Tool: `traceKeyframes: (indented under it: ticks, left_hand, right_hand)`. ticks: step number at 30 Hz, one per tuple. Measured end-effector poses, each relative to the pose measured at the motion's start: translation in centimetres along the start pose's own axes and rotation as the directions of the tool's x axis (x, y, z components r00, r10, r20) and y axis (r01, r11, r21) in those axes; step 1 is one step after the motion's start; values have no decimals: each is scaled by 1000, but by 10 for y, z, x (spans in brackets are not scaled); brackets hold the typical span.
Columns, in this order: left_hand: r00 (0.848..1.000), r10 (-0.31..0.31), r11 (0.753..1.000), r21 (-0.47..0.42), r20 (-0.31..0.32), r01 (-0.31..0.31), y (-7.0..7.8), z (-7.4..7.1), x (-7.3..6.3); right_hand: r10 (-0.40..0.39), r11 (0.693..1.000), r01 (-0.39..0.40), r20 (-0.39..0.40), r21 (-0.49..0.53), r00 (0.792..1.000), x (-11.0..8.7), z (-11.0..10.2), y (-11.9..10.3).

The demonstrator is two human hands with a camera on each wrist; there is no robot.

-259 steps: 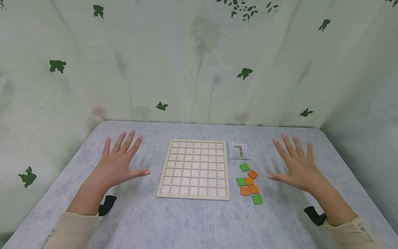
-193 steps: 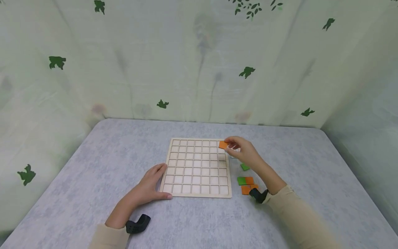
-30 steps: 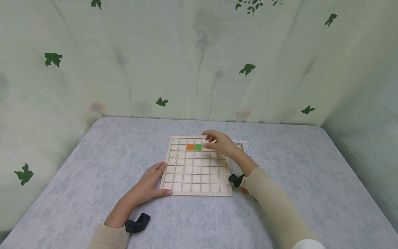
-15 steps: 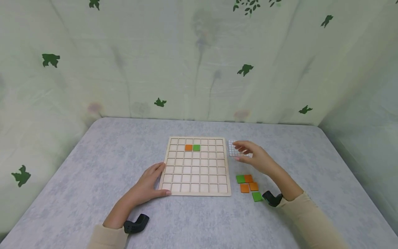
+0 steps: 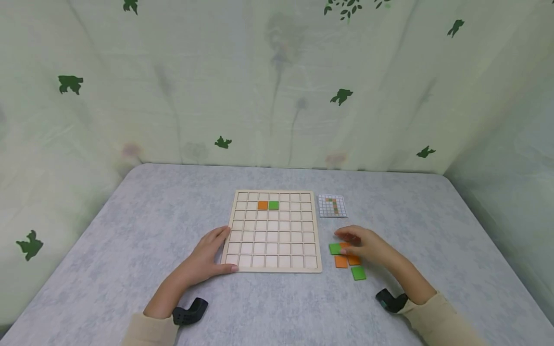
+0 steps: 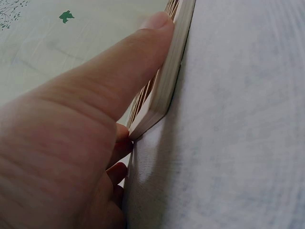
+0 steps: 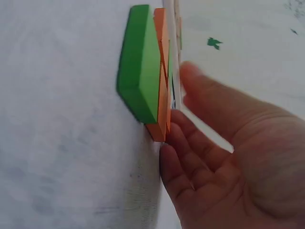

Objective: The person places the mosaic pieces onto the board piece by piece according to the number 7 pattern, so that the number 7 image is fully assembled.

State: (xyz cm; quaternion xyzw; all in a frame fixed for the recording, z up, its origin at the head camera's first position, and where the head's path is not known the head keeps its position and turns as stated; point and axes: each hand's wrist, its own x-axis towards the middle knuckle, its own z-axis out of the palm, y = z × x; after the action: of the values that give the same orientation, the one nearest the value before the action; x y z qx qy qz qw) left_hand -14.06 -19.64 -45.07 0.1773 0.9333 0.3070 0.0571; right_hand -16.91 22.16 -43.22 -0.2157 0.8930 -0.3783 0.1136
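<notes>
Coloured tiles (image 5: 358, 273): seven in view, four orange and three green.
Set in the grid board (image 5: 277, 270): two, an orange tile (image 5: 262, 205) and a green tile (image 5: 273, 205), side by side in the second row from the far edge, third and fourth cells from the left.
Loose tiles (image 5: 341, 261): five, three orange and two green, on the table (image 5: 277, 307) right of the board.
Board cells: seven rows of seven.
Pattern card (image 5: 332, 206): one, just right of the board.
Left hand (image 5: 201, 259): thumb straight, spread onto the near edge; fingers against the left edge.
Right hand (image 5: 371, 245): over the loose tiles, fingers loosely bent, thumb apart; contact cannot be told.
Wrist devices (image 5: 190, 311): two, black.
</notes>
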Motion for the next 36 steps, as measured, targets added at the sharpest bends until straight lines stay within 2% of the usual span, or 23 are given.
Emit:
traceKeyframes:
  ticks: [4, 13, 18, 24, 28, 32, 36]
  left_hand:
    - [1000, 0, 1000, 7, 1, 0, 0, 0, 0]
    - [1000, 11, 1000, 11, -7, -11, -3, 2, 1]
    - [1000, 11, 1000, 5, -11, -11, -4, 2, 2]
    - [1000, 6, 1000, -4, -5, -6, -3, 1, 1]
    - [1000, 4, 1000, -5, -1, -4, -2, 0, 1]
    - [1000, 9, 1000, -6, -1, -9, -1, -1, 1]
    - [1000, 9, 1000, -6, -2, -10, -1, -1, 0]
  right_hand:
    - [25, 999, -25, -9, -19, 1000, -5, 1, 5]
    - [84, 992, -90, -74, -84, 994, -5, 3, 3]
    - [128, 985, -133, -50, -112, 991, -3, 2, -5]
    - [114, 976, -118, -38, -180, 993, 1, 2, -13]
    - [78, 982, -87, -63, -165, 995, 5, 0, -18]
    - [-46, 986, 29, -104, -162, 994, 16, -6, -28]
    - [-171, 977, 147, -153, -155, 973, 32, -12, -43]
